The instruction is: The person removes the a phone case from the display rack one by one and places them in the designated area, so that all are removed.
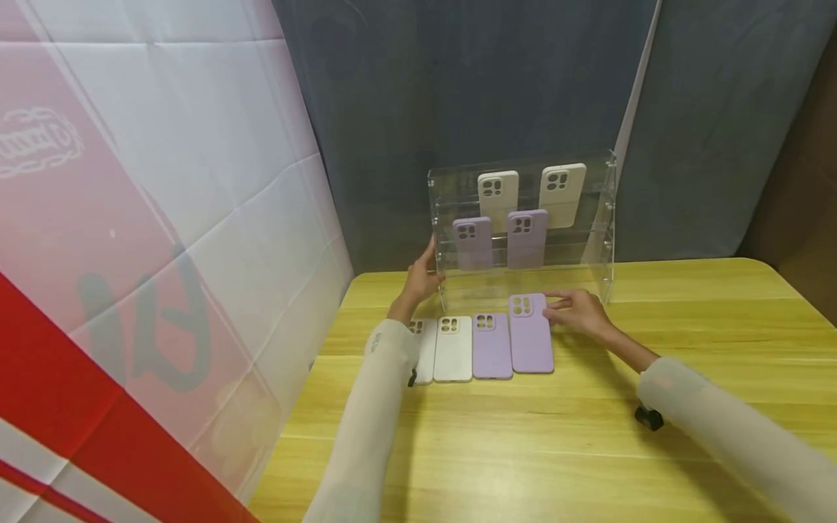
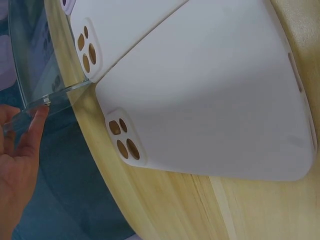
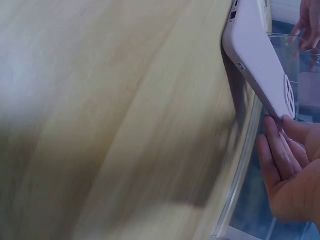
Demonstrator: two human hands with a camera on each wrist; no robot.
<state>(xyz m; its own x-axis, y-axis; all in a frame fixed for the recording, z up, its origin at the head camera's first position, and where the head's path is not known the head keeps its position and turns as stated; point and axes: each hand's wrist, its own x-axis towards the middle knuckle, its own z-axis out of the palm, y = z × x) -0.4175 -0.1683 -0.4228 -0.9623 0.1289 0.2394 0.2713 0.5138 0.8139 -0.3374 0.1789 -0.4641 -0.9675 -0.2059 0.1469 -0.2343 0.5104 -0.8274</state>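
"How many phone cases are there?"

"Eight! Four are on the see-through rack. Up high are the left high white case and the right high white case. Lower down are the left low purple case and the right low purple case."

"And the other four?"

"In a row on the surface: the first white case, the second white case, the flat purple case and the end purple case."

"What are the two hands doing?"

"The right hand pinches the end purple case near its top corner, and that end is tipped up. The left hand has its fingers and thumb on the rack's left side, holding it."

"What's hard to see?"

"The left sleeve hides part of the first white case. The right wrist view cuts off the end purple case at the top. I can't tell what the black thing under the right sleeve is."
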